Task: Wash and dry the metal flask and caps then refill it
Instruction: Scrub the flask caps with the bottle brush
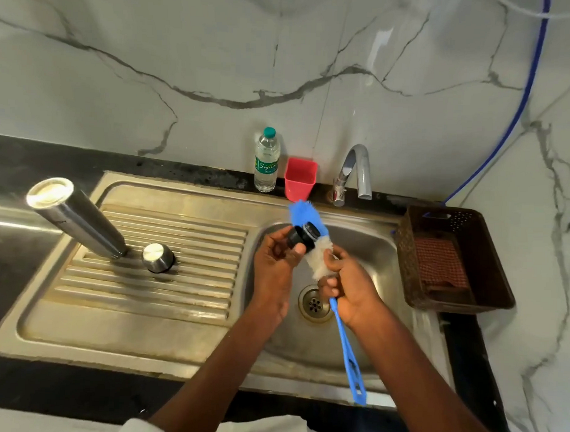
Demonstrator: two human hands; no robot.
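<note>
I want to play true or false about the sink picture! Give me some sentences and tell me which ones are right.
1. The left hand holds a small black round cap. True.
2. The right hand holds a red sponge. False: it grips a blue-handled bottle brush.
3. The tall silver metal flask stands upside down on the ribbed steel draining board. True.
4. Water is pouring from the grey curved tap. False: no stream shows.
5. The clear plastic water bottle has a red lid. False: its lid is green.
</note>
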